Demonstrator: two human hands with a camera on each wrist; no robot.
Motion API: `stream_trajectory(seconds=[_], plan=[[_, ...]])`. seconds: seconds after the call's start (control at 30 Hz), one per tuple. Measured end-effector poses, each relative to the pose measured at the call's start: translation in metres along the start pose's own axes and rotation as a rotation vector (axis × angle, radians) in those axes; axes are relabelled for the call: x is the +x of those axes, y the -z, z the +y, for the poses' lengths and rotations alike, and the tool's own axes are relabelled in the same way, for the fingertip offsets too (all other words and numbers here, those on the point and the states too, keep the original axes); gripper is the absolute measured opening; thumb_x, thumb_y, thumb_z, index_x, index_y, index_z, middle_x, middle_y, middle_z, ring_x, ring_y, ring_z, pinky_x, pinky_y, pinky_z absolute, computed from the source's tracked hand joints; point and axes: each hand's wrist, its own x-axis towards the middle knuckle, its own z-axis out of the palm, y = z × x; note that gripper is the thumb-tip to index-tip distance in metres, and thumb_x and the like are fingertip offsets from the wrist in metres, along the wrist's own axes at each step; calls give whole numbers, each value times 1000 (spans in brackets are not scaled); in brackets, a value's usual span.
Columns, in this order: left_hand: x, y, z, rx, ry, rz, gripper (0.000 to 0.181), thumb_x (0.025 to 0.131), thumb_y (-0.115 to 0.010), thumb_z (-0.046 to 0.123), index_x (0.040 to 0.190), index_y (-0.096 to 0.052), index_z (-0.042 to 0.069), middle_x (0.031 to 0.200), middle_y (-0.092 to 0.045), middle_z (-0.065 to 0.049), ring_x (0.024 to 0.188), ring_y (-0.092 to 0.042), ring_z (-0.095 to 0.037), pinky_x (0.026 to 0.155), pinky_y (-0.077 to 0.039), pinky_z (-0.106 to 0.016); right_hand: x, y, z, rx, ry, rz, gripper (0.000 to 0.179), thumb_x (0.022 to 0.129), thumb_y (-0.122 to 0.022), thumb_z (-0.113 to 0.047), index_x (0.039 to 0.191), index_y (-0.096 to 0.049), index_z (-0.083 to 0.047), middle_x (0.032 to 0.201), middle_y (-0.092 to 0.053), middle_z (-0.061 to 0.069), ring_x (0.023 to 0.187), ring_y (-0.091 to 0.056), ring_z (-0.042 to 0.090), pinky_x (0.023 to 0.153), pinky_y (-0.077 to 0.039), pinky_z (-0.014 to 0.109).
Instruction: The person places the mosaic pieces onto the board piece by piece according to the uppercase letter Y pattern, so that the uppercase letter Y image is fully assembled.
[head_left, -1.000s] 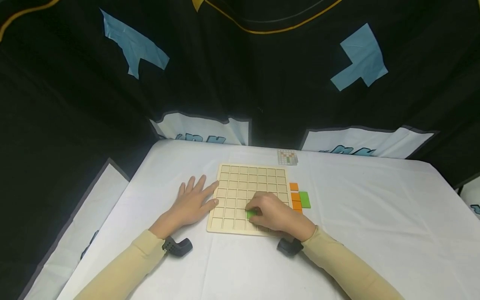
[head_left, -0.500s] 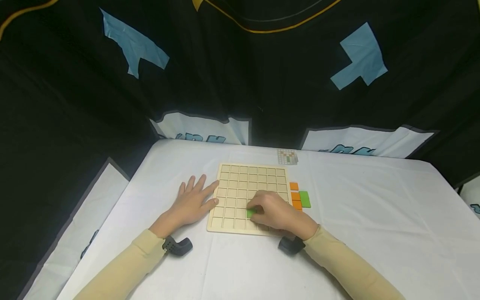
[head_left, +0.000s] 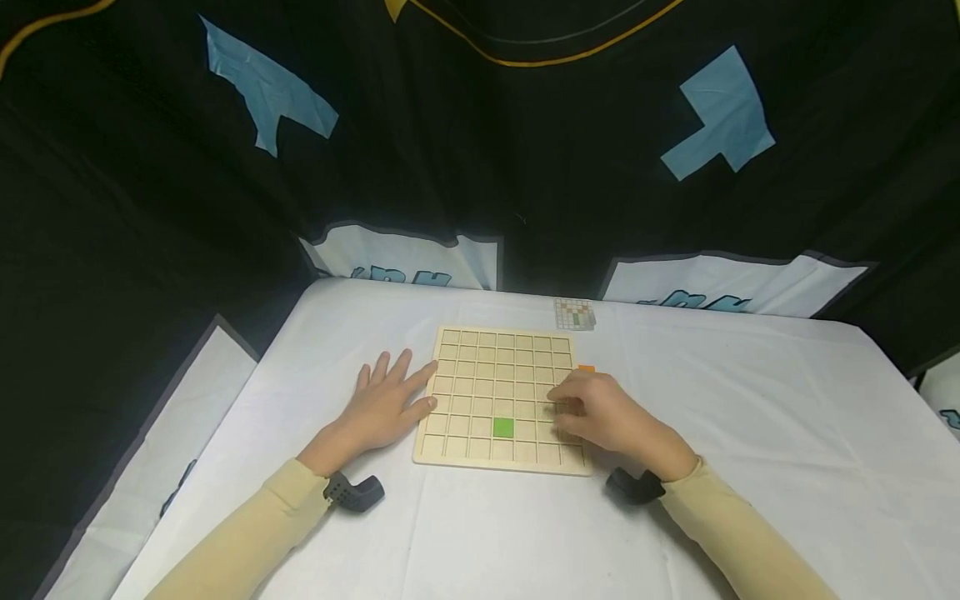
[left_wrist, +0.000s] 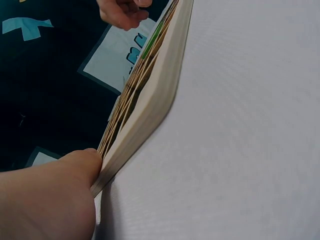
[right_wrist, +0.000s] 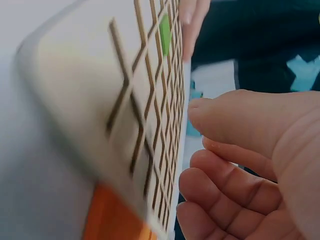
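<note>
A pale wooden grid board (head_left: 471, 389) lies flat on the table. One green square tile (head_left: 503, 427) sits in a cell in its lower part. My left hand (head_left: 375, 414) has its fingers spread, with thumb and forefinger touching the board's left edge; in the left wrist view its thumb (left_wrist: 82, 162) lies against that edge. Above the board's right side hovers my right hand (head_left: 607, 412), fingers loosely bent and holding nothing. The right wrist view has its thumb (right_wrist: 225, 117) apart from the fingers. An orange tile (head_left: 587, 368) peeks out behind the hand, which hides the other tiles there.
A small card (head_left: 574, 314) printed with a coloured grid lies behind the board. White cloth (head_left: 750, 400) covers the table. A dark curtain (head_left: 480, 150) with blue and white patches hangs behind. Each wrist wears a black camera mount (head_left: 356, 493).
My right hand has let go of the green tile, leaving it in its cell, and has moved right over the board's right edge. The left hand has stayed in place.
</note>
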Motion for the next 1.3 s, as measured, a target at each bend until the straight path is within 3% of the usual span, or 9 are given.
stream_trajectory(seconds=[0.13, 0.43, 0.77, 1.3], plan=[[0, 0, 1, 1, 1, -3, 62, 104, -48, 45, 159, -38, 17, 167, -19, -29, 153, -8, -58, 120, -6, -76, -11, 10, 11, -15, -85, 19, 26, 81, -78, -2, 107, -76, 0, 81, -66, 2, 73, -54, 11, 66, -46, 22], [0, 0, 1, -1, 1, -4, 62, 104, -48, 45, 159, -38, 18, 167, -20, -29, 153, -9, -58, 120, -6, -76, -32, 27, 31, -39, -218, 55, 28, 80, -80, -1, 108, -77, 0, 93, -71, 6, 77, -56, 14, 69, -49, 27], [1, -1, -1, 1, 5, -6, 63, 104, -49, 45, 159, -38, 18, 167, -19, -28, 154, -8, -57, 120, -6, -75, -40, 28, 45, -64, -230, 79, 29, 78, -77, 3, 107, -77, 2, 92, -72, 9, 78, -58, 14, 69, -53, 29], [1, 0, 0, -5, 4, -5, 63, 104, -49, 46, 159, -37, 17, 167, -18, -28, 154, -7, -57, 120, -5, -75, -37, 21, 44, -63, -293, 18, 32, 80, -80, -1, 111, -76, 2, 96, -71, 8, 80, -54, 17, 71, -50, 29]])
